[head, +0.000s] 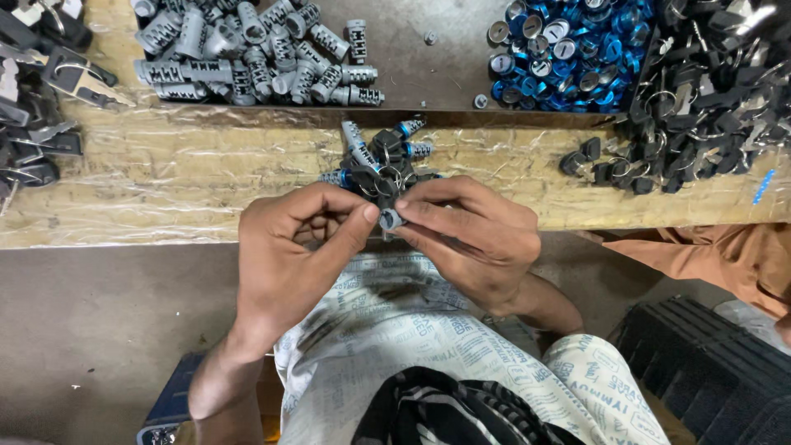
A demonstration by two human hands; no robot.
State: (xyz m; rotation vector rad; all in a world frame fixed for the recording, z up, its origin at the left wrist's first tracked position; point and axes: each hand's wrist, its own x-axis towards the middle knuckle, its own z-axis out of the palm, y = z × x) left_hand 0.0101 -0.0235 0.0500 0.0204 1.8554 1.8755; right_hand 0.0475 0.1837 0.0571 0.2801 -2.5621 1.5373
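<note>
Workbench (165, 189), plastic-wrapped front edge, runs full width; hands work just off that edge, over the lap.

Far side, 3 heaps: grey lock cylinders (255, 53) at left, blue caps (568, 49) middle right, black-headed keys on rings (700, 82) at right. More keys at the far left margin.

Small cluster of assembled cylinders with keys (383, 156) sits on the edge, directly beyond the fingertips, near touching them.

Left hand (288, 255): thumb and forefinger pinched on the small grey cylinder (390, 219). Right hand (474, 239): fingers closed on the same piece from the other side. Both grasping it, held between the 2 hands, just this side of the edge.

Judgement: a firm 2-sided pinch with the piece kept level should help parts seat squarely; keep it low over the lap so a dropped piece is caught.

Room: open strip of bench left of the cluster; right side crowded by keys.
</note>
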